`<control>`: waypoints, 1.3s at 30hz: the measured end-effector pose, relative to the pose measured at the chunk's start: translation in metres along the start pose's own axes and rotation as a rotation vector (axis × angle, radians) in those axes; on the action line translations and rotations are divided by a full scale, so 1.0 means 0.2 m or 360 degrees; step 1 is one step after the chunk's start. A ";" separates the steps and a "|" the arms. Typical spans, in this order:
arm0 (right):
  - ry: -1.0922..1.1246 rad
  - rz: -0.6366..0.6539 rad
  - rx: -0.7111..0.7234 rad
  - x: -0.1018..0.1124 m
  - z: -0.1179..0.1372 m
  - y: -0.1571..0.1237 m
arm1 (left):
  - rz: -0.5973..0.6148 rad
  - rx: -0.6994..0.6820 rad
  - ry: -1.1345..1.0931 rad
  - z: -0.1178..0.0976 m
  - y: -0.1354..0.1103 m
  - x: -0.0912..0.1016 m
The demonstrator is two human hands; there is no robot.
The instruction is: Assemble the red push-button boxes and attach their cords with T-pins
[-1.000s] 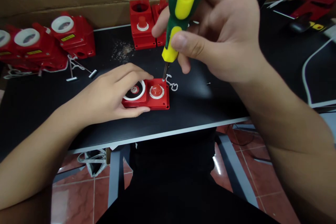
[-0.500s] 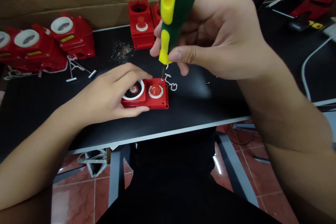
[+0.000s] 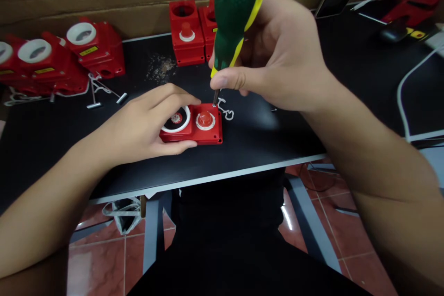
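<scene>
A flat red box (image 3: pixel 194 132) with a white ring and a red push button lies near the front edge of the black table (image 3: pixel 52 134). My left hand (image 3: pixel 142 125) clasps its left end, fingers over the top and thumb along the front. My right hand (image 3: pixel 277 55) is closed round a green and yellow screwdriver (image 3: pixel 234 4), held upright. Its metal tip (image 3: pixel 215 98) stands on the box's far right corner. A small white cord (image 3: pixel 227 112) lies just right of the box.
Several red housings with white round openings (image 3: pixel 52 62) sit at the far left, with white cords and small metal pins (image 3: pixel 104 95) before them. Two more red boxes (image 3: pixel 189 32) stand at the back by a cardboard wall. White cables (image 3: pixel 405 97) run at the right.
The screwdriver handle has turned in my right hand, the yellow stripe swinging round, and my fingers have slid lower on it. The tip stays on the same corner. My left hand has not moved.
</scene>
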State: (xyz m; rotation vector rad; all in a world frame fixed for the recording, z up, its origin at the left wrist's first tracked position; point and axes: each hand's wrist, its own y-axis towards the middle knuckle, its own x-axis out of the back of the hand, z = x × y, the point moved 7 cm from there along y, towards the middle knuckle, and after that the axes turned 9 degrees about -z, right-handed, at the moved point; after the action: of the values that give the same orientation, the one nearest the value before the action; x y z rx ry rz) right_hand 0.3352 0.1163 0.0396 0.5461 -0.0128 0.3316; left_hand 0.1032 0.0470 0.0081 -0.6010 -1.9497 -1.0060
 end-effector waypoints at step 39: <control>0.0020 -0.0027 0.0067 0.02 0.08 -0.01 | 0.0026 0.0043 -0.0012 0.00 0.01 0.00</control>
State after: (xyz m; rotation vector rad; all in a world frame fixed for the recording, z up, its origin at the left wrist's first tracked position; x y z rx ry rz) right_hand 0.3401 0.1069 0.0518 0.5853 0.0112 0.3195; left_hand 0.1039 0.0482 0.0081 -0.6052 -1.9589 -0.9671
